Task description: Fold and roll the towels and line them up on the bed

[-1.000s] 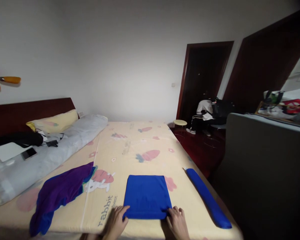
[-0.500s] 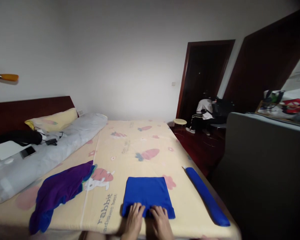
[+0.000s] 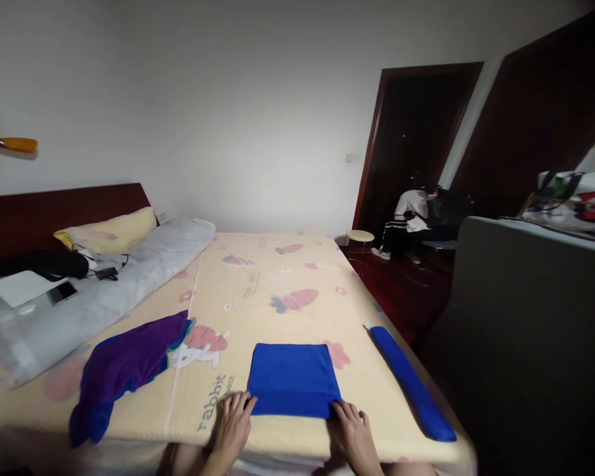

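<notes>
A folded blue cloth lies flat near the front edge of the bed. My left hand rests at the cloth's near left corner, fingers stretched toward it and touching its edge. At the near right corner my right hand lies with its fingers extended, fingertips on the cloth's edge. Neither hand holds anything.
A rolled blue cloth lies along the bed's right edge. A purple and blue garment is crumpled at the left. A grey bolster, phone and pillow sit by the headboard. A grey panel stands right; a person sits by the doorway.
Half a second ago both hands were together on the middle of the cloth's near edge; they have slid apart to its left and right corners. The cloth looks shorter front to back.
</notes>
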`<state>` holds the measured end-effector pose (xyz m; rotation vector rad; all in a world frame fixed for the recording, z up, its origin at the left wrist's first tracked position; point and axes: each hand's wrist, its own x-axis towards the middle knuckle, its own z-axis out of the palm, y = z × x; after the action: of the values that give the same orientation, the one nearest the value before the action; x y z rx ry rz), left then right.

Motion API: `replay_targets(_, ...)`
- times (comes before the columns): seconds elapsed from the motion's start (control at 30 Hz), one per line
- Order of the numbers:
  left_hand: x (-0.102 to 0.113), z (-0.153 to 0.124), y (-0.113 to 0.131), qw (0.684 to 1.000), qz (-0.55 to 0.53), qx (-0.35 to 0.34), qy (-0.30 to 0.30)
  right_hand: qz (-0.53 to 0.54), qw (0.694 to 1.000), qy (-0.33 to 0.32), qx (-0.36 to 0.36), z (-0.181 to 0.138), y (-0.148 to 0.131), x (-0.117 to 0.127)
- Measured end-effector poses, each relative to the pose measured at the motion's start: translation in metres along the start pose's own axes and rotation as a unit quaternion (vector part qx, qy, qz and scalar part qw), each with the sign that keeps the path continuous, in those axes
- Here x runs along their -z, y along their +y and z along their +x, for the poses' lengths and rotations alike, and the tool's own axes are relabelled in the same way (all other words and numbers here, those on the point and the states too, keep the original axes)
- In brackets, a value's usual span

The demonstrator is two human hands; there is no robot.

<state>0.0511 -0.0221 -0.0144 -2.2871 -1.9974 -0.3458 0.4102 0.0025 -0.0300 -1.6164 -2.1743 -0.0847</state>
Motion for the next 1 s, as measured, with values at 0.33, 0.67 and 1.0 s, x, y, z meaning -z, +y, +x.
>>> replay_targets(0.33,0.035,0.015,0.006,0.994,-0.097,-0.046,0.003,0.042,0.998,-0.039,-0.015,0.026,-0.007,0.028)
replay_targets(0.67,0.029,0.019,0.004,0.987,-0.116,0.096,-0.055,0.072,0.991,-0.081,-0.083,0.038,-0.01,0.036)
replay_targets(1.0,-0.006,0.018,0.057,0.998,-0.036,-0.024,-0.041,0.075,0.993,-0.065,0.061,0.029,-0.053,-0.008)
